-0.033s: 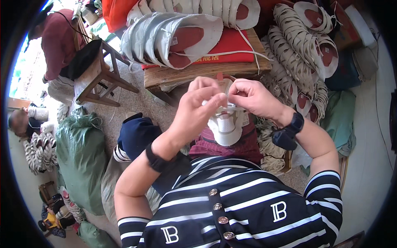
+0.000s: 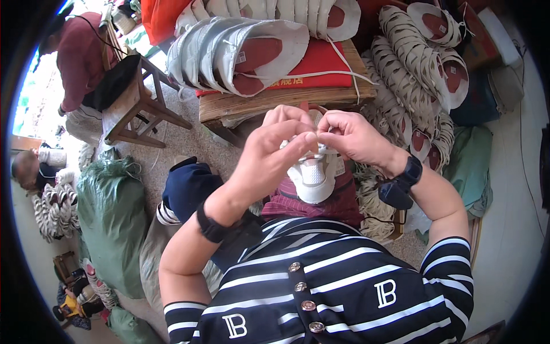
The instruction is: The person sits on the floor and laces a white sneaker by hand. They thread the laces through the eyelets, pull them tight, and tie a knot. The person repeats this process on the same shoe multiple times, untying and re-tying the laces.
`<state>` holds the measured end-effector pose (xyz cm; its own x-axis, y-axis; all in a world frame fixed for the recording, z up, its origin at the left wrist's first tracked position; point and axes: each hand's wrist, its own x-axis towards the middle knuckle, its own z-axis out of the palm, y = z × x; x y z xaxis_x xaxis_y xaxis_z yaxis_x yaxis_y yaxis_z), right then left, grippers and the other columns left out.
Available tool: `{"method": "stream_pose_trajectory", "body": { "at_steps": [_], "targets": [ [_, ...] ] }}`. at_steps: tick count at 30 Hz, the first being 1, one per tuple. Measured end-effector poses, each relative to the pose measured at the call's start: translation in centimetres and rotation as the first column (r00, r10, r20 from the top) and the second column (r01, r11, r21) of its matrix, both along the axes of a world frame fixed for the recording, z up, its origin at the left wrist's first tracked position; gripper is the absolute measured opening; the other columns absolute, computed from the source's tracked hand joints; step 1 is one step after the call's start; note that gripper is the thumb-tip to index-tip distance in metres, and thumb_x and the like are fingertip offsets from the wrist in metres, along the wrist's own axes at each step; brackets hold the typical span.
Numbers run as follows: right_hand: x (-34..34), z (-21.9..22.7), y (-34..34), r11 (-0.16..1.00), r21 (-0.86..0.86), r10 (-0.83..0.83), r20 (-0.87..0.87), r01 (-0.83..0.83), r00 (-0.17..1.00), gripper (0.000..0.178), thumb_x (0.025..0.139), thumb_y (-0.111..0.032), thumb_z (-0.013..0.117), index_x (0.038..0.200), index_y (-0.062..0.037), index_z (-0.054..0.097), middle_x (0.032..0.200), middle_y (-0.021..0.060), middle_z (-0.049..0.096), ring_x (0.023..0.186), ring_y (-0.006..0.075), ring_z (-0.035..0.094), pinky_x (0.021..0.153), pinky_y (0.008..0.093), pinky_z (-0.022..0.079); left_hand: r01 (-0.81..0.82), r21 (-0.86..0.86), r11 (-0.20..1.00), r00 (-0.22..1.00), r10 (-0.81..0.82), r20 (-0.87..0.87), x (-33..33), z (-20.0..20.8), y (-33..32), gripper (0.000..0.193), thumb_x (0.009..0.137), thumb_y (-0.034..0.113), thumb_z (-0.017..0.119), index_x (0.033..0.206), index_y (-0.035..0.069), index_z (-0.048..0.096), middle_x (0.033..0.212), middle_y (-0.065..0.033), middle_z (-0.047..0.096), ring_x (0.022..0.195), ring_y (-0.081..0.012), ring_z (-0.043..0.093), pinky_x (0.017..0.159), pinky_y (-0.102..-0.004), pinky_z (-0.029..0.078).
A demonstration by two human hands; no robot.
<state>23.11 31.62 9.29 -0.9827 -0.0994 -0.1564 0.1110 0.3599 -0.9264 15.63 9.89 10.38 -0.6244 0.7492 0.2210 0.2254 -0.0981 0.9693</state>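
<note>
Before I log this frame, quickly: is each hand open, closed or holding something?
Left hand: closed, pinching at the white sneaker; anything held is hidden.
Right hand: closed, pinching; anything held cannot be told.

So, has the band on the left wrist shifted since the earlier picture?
Yes, slightly: the black band sits a little further left, nearer the large green sack, which looks unmoved.

Pretty sure the white shoe (image 2: 315, 191) had textured mesh, the table (image 2: 258, 106) was rough-grained wood along its front edge, and that green sack (image 2: 112, 223) looked like crinkly, glossy plastic.
</note>
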Motion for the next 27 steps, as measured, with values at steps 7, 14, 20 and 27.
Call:
{"method": "stream_pose_trajectory", "body": {
  "at_steps": [7,14,20,27],
  "targets": [
    [0.0,-1.2,-0.4,0.717,0.694,0.246,-0.345,0.069,0.906,0.013,0.086,-0.006,0.064,0.096,-0.0037,0.057,0.092,0.0152,0.059,0.079,0.0345,0.064,0.067,0.0417,0.053,-0.168,-0.243,0.955,0.840,0.268,0.472,0.1,-4.6,-0.2,0.028,0.107,0.027,0.051,0.097,0.004,0.062,0.072,0.0066,0.047,0.061,-0.0042,0.038,0.056,-0.0200,0.032],
    [-0.2,-1.4,-0.9,0.610,0.790,0.335,-0.337,0.070,0.880,0.013,0.083,-0.007,0.065,0.093,-0.0040,0.057,0.091,0.0135,0.056,0.074,0.0320,0.063,0.065,0.0415,0.053,-0.047,-0.329,0.943,0.928,0.163,0.336,1.3,-4.7,0.7,0.028,0.104,0.018,0.057,0.117,-0.005,0.064,0.095,-0.0021,0.066,0.088,-0.0078,0.059,0.080,-0.0253,0.050],
    [-1.1,-1.5,-0.6,0.812,0.581,0.221,-0.221,-0.054,0.950,0.015,0.085,-0.010,0.067,0.094,-0.0030,0.057,0.088,0.0148,0.062,0.079,0.0343,0.066,0.067,0.0435,0.054,-0.119,-0.390,0.913,0.940,0.231,0.253,1.1,-6.1,0.6,0.023,0.097,0.015,0.063,0.114,-0.002,0.065,0.097,-0.0104,0.070,0.088,-0.0153,0.064,0.079,-0.0299,0.051],
    [-0.3,-3.3,-2.4,0.820,0.545,0.024,-0.335,0.173,0.942,0.022,0.086,-0.009,0.068,0.105,-0.0059,0.058,0.093,0.0153,0.064,0.081,0.0358,0.066,0.070,0.0438,0.053,-0.369,-0.463,0.806,0.914,0.225,-0.337,1.5,-5.8,1.8,0.017,0.087,0.013,0.069,0.099,0.003,0.063,0.091,-0.0201,0.066,0.086,-0.0389,0.065,0.075,-0.0441,0.053]
  ]
}}
